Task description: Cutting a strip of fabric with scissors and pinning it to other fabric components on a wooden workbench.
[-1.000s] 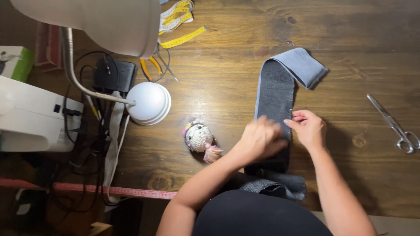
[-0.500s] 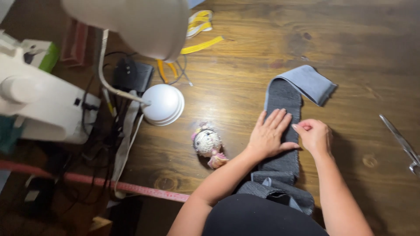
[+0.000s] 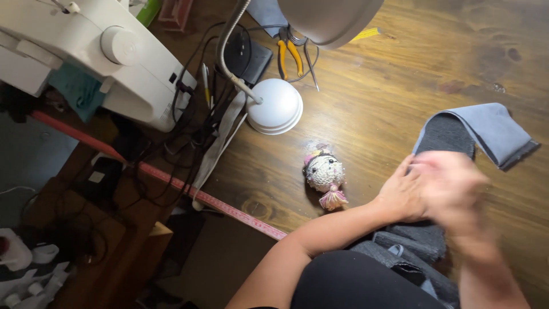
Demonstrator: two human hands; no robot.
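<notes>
**Both hands on grey fabric strip, right hand blurred**

Left hand (image 3: 403, 197) lies flat on the grey fabric strip (image 3: 480, 129), fingers together, palm down, nothing pinched that I can see. Right hand (image 3: 454, 191) sits just beside it, overlapping the same spot on the strip; motion blur, so can't tell its grip.

Strip runs from under the hands in two directions: far end goes up and to the right of the hands, folded back on itself, lighter face over a darker fuzzy face. Near end bunches in folds below the hands, at the bench (image 3: 389, 86) edge by the person's lap.

Left of the left hand, near but not touching: small crocheted doll head (image 3: 325, 173) with pink tassel. Further left and up: white lamp base (image 3: 274, 107), gooseneck rising from it, shade overhead. Yellow-handled pliers (image 3: 289, 54) beyond that. White sewing machine (image 3: 97, 54) far left, cables beside it. Red measuring tape (image 3: 211, 200) along the bench edge.
</notes>
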